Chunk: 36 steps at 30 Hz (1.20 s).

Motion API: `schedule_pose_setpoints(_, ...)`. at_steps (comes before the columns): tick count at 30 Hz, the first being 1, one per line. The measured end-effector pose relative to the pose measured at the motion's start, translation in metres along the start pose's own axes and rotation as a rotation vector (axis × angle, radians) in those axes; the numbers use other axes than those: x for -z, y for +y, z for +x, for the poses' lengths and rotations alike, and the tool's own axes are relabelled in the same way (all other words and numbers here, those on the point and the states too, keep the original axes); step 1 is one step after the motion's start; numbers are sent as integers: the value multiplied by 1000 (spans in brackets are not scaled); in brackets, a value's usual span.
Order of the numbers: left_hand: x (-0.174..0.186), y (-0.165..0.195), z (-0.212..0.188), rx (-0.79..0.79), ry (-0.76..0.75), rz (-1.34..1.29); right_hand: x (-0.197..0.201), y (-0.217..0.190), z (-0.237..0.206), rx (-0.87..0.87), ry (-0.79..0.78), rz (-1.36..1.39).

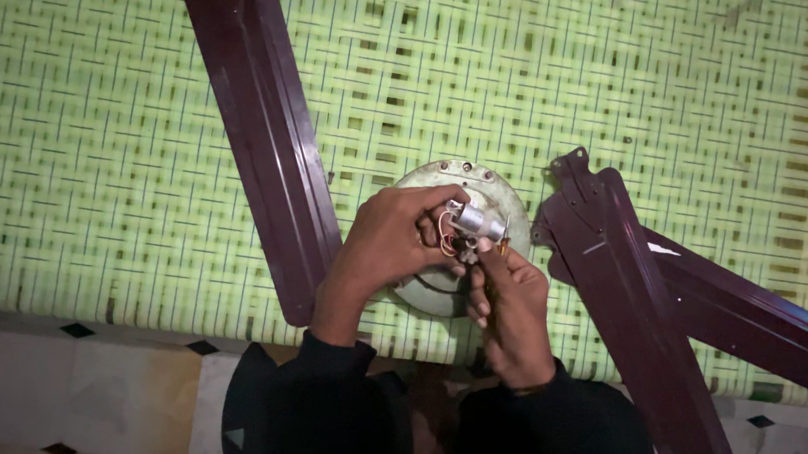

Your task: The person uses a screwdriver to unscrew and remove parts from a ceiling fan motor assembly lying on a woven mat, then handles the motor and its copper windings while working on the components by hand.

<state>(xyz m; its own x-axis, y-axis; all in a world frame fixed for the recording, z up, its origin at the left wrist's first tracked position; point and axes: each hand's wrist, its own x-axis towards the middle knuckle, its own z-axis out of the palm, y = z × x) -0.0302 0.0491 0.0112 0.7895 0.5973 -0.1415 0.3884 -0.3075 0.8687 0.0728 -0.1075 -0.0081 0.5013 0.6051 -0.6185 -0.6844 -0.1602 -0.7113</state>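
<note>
1. A green woven mat point(85, 135) covers the floor; dark maroon fan blades point(265, 142) lie on it, either side of the round fan motor housing point(432, 291).
2. The left hand point(391, 242) curls closed around a small silver capacitor point(476, 220) above the housing.
3. The right hand point(514, 309) pinches the thin wires point(447, 243) beneath it.
4. The capacitor looks light and rigid, best held by its body; the wires seem fragile.

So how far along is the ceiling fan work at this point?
Already apart: three maroon blades lie loose on the green woven mat, one long blade at left and two crossed blades at right. In hand: the left hand and right hand hold a small silver cylinder part with coloured wires over the round motor housing. Left: the housing looks unopened, blades unattached.
</note>
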Motion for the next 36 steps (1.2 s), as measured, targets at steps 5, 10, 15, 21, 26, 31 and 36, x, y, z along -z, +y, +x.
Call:
schedule_pose_setpoints(5,2,-1,0,-16,-6,-6,-2,0,-2,6,15,6)
schedule_pose_setpoints(10,3,-1,-1,-53,-9,-18,2,3,1,26,-17,27)
schedule_pose_setpoints(15,2,-2,0,-78,3,14,5,5,5,35,-78,108)
schedule_pose_setpoints(21,0,-6,1,-34,-19,9,5,1,3,-16,-112,147)
schedule_pose_setpoints(26,1,-5,1,-12,-39,5,2,-1,-1,-3,-42,31)
schedule_pose_setpoints(31,4,-1,0,-37,-20,35,2,1,0,-28,2,29)
schedule_pose_setpoints(36,6,1,-2,-10,-43,38,5,4,2,-24,-39,90)
